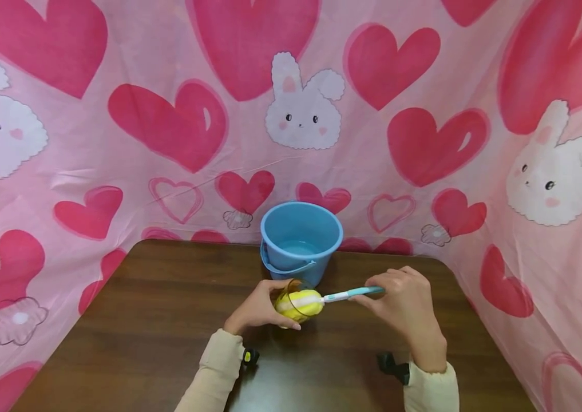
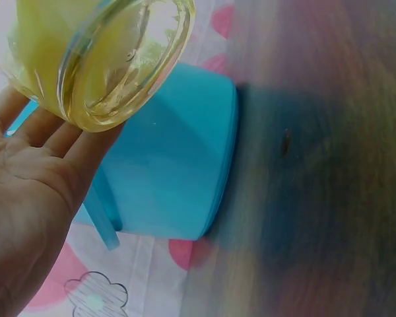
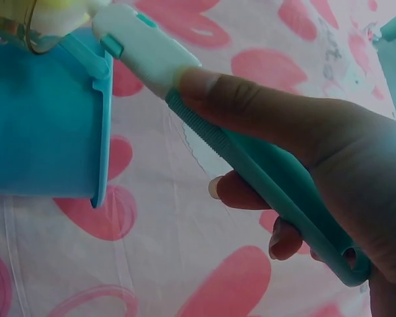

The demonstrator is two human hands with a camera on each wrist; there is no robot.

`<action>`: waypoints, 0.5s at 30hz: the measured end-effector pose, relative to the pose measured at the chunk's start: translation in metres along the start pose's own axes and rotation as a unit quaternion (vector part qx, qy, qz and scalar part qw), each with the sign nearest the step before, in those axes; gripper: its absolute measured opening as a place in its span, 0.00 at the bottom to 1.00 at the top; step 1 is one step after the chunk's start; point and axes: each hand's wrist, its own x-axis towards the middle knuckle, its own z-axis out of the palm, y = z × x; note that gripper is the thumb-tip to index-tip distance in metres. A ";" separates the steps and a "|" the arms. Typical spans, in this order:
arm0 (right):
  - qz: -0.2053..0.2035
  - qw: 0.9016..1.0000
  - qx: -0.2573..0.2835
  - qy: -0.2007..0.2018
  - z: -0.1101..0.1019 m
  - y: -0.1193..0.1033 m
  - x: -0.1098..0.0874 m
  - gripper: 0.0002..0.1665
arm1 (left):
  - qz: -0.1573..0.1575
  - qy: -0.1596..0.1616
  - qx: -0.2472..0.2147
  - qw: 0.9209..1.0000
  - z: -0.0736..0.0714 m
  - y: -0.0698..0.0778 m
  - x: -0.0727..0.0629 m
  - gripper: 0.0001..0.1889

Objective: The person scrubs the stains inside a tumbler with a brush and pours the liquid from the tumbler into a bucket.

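My left hand [image 1: 261, 306] grips an amber glass cup [image 2: 122, 72], tilted with its mouth toward the right hand. Partly inside that cup sits the yellow and white sponge head [image 1: 302, 304] of a cleaning brush. Its handle [image 3: 208, 132], white near the head and teal toward the end, is held by my right hand [image 1: 405, 297], thumb along the top and fingers curled under. The thick glass base of the cup faces the left wrist camera. Both hands are raised over the table in front of a blue bucket.
Behind the hands, the blue bucket [image 1: 291, 269] stands upright near the back edge of the dark wooden table [image 1: 167, 320], its handle hanging at the front. Pink cloth [image 1: 167, 46] with hearts and rabbits hangs around the back and sides.
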 end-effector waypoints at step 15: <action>0.050 0.997 0.046 0.032 -0.005 0.020 -0.008 0.47 | 0.003 0.001 -0.050 0.999 -0.003 0.000 -0.002 0.41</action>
